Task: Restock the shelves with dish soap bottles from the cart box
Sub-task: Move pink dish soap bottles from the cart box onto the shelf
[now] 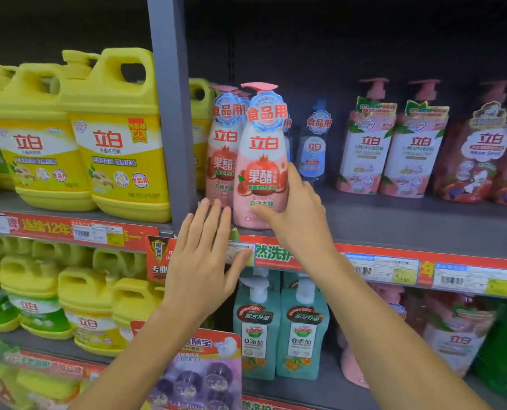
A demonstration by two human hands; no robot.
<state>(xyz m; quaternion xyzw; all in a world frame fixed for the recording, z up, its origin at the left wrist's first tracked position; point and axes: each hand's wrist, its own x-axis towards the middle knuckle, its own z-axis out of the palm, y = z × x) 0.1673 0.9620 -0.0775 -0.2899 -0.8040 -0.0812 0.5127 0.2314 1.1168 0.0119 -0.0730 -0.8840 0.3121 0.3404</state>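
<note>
Forearms are raised toward the shelf (409, 223). One pink dish soap bottle (261, 161) is gripped by right hand (296, 214) fingers at the shelf's front edge; left hand (202, 258) fingers are spread, released, just left. Cart box is unseen; remaining stock cannot be judged.

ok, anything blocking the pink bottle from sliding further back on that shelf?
Yes. The pink bottle in the right hand has a matching pink bottle close behind-left. The left hand is open, in front of the shelf edge.

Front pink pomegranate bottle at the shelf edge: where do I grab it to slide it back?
Grip the front pink bottle at its wide lower body, coming from the right, where the right hand already holds it. The pump neck is narrow and tagged, and another bottle crowds its left.
</note>
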